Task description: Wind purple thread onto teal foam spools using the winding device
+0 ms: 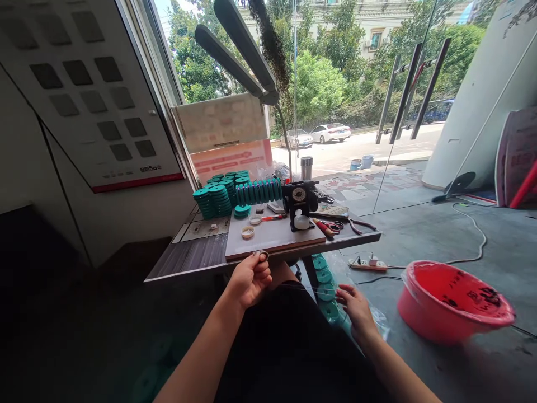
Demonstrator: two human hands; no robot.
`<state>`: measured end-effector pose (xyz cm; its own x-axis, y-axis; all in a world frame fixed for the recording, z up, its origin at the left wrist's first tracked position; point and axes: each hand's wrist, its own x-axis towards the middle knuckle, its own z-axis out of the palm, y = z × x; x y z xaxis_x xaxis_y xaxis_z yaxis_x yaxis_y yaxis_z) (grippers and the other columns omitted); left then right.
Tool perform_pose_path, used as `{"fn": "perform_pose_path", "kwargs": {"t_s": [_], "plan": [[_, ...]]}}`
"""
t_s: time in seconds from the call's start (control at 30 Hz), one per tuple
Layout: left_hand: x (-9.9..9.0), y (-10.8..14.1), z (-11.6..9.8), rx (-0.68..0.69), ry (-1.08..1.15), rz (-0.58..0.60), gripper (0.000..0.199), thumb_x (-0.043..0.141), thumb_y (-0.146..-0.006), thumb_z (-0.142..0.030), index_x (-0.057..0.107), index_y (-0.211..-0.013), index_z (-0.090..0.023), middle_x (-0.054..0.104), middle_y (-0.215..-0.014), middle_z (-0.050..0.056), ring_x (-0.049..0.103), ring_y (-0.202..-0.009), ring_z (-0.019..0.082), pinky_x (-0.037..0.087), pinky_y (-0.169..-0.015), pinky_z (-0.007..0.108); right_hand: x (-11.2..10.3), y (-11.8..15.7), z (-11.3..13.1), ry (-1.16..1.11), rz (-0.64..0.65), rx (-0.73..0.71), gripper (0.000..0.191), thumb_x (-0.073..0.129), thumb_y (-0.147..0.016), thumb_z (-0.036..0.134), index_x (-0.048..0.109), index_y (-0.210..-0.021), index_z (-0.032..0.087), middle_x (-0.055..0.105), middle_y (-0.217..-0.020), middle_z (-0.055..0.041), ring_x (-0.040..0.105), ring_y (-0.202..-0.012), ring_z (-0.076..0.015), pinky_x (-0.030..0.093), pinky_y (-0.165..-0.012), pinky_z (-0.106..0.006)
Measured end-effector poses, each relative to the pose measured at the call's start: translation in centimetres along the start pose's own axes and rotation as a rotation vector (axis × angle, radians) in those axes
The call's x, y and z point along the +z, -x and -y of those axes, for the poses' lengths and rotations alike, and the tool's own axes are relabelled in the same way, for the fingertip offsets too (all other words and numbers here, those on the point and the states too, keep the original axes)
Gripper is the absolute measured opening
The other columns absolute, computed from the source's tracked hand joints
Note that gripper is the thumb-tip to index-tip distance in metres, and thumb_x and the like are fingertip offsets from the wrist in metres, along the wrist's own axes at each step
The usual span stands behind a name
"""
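My left hand point(251, 281) is closed in a pinch just in front of the table edge, with a small ring-like piece point(263, 256) at its fingertips. A thin clear line point(308, 289) stretches across my lap between both hands. On the right, my right hand point(356, 310) has its fingers curled together at the line's other end. Beyond the left hand, a black winding machine point(298, 204) carries a row of teal spools point(260, 192) on its shaft. A shallow dish point(248, 232) of small pale pieces lies on the board point(272, 238).
Stacked teal spools point(216, 198) stand at the table's back left. Scissors point(333, 226) and pliers point(361, 225) lie on the right. Beside my right leg hangs a string of teal spools point(326, 291). A red tub point(444, 313) and power strip point(368, 264) are on the floor.
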<state>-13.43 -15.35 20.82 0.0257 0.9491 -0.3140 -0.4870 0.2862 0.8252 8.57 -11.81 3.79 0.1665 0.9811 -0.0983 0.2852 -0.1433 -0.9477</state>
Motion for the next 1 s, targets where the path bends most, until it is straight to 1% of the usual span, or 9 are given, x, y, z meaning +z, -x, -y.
{"fn": "perform_pose_path", "kwargs": {"t_s": [0.17,0.23,0.4,0.53,0.6,0.77,0.83,0.93,1.0], "plan": [[-0.3,-0.2,-0.1,0.015,0.013,-0.004,0.024,0.032,-0.087,-0.023,0.040,-0.065,-0.015,0.022,-0.047,-0.009,0.024,-0.038,0.002,0.030,-0.042,0.015,0.4,0.2,-0.7,0.158,-0.324,-0.155,0.066,0.041,-0.062,0.068,0.048,-0.098,0.013,0.052,-0.103,-0.0153,0.045,-0.101,-0.0270,0.035,-0.086,-0.041],[-0.5,-0.2,-0.3,0.023,0.017,-0.007,0.024,0.033,-0.087,-0.023,0.040,-0.066,-0.015,0.022,-0.047,-0.009,0.024,-0.038,0.003,0.031,-0.043,0.015,0.2,0.5,-0.8,0.238,-0.390,-0.250,0.060,0.045,-0.062,0.066,0.051,-0.091,0.014,0.050,-0.102,-0.0150,0.039,-0.103,-0.0293,0.029,-0.089,-0.044],[-0.8,-0.4,-0.5,0.025,0.027,-0.004,0.023,0.033,-0.087,-0.023,0.040,-0.066,-0.014,0.022,-0.046,-0.009,0.025,-0.038,0.003,0.031,-0.043,0.015,-0.3,1.4,-1.9,0.371,-0.287,-0.504,0.038,0.035,-0.080,0.044,0.053,-0.060,0.017,0.053,-0.080,-0.0083,0.044,-0.083,-0.0173,0.034,-0.081,-0.033],[-0.7,-0.4,-0.3,0.024,0.028,0.001,0.023,0.034,-0.086,-0.022,0.041,-0.066,-0.014,0.023,-0.046,-0.009,0.025,-0.038,0.003,0.032,-0.043,0.015,-0.1,1.4,-3.0,0.465,-0.183,-0.620,0.027,0.041,-0.079,0.034,0.066,-0.074,0.025,0.057,-0.096,-0.0044,0.047,-0.095,-0.0168,0.035,-0.087,-0.032],[-0.5,-0.4,-0.2,0.019,0.026,0.006,0.023,0.034,-0.086,-0.023,0.041,-0.066,-0.014,0.023,-0.046,-0.009,0.025,-0.037,0.003,0.031,-0.043,0.015,0.3,1.3,-3.1,0.508,-0.185,-0.609,0.025,0.051,-0.074,0.036,0.065,-0.093,0.030,0.055,-0.107,-0.0042,0.046,-0.101,-0.0204,0.035,-0.089,-0.037],[-0.2,-0.2,-0.4,0.020,0.017,0.001,0.023,0.034,-0.086,-0.022,0.041,-0.065,-0.014,0.022,-0.046,-0.008,0.025,-0.038,0.003,0.030,-0.042,0.016,1.0,1.3,-2.5,0.510,0.013,-0.390,0.090,0.071,-0.049,0.044,0.037,-0.131,0.032,0.029,-0.139,-0.0039,0.033,-0.123,-0.0286,0.030,-0.101,-0.046],[-0.3,-0.1,-0.7,0.027,0.014,-0.010,0.023,0.033,-0.086,-0.022,0.041,-0.065,-0.014,0.023,-0.046,-0.008,0.026,-0.038,0.003,0.031,-0.043,0.016,0.5,1.2,-2.1,0.387,0.128,-0.311,0.077,0.071,-0.047,0.044,0.051,-0.120,0.031,0.031,-0.138,-0.0027,0.034,-0.124,-0.0273,0.028,-0.104,-0.043],[-0.4,0.1,-0.9,0.036,0.014,-0.020,0.023,0.033,-0.086,-0.021,0.040,-0.065,-0.014,0.023,-0.047,-0.008,0.027,-0.038,0.003,0.031,-0.043,0.015,-0.4,1.0,-1.8,0.249,0.127,-0.218,0.045,0.063,-0.057,0.047,0.066,-0.097,0.026,0.043,-0.129,-0.0043,0.036,-0.122,-0.0282,0.023,-0.107,-0.046],[-0.4,0.1,-0.9,0.030,0.011,-0.018,0.023,0.033,-0.086,-0.021,0.040,-0.065,-0.014,0.023,-0.047,-0.008,0.027,-0.038,0.003,0.031,-0.042,0.015,-0.7,0.7,-1.6,0.204,0.096,-0.164,0.050,0.058,-0.061,0.052,0.064,-0.101,0.023,0.048,-0.125,-0.0073,0.038,-0.120,-0.0298,0.022,-0.105,-0.049]]}}
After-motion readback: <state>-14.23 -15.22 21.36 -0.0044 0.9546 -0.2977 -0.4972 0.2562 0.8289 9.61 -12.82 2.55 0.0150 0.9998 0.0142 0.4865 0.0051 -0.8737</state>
